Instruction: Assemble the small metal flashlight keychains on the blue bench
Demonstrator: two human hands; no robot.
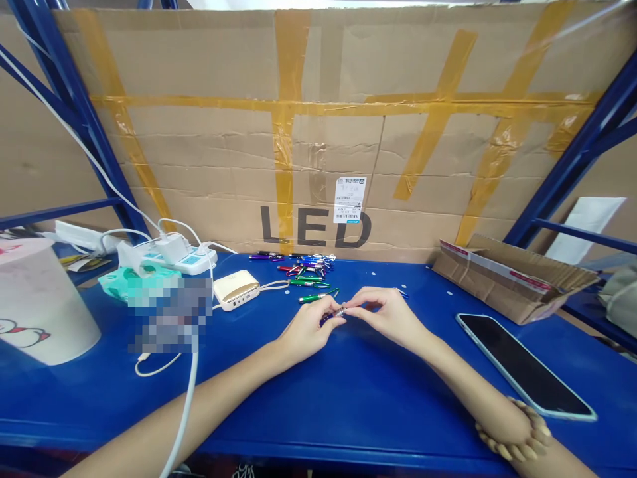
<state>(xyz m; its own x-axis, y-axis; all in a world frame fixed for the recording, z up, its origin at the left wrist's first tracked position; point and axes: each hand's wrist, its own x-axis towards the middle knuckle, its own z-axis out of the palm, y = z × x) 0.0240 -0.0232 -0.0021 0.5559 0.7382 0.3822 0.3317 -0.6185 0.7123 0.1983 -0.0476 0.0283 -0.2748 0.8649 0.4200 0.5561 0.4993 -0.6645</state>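
My left hand [306, 330] and my right hand [385, 313] meet over the middle of the blue table [348, 398]. Both pinch a small keychain flashlight [334, 314] with a dark blue body and a silver tip, the left on the body, the right at the tip end. A green flashlight [318, 296] lies just behind my fingers. Farther back lies a pile of several more small flashlights [303, 263] in purple, red, green and blue, close to the cardboard wall [318, 133] marked LED.
A phone [525, 365] lies face up at the right, with an open cardboard box [512, 275] behind it. At the left are a white cup [34, 302], a power strip with plugs [174, 255], a power bank [236, 289] and a white cable [182, 411]. Blue shelf posts flank both sides.
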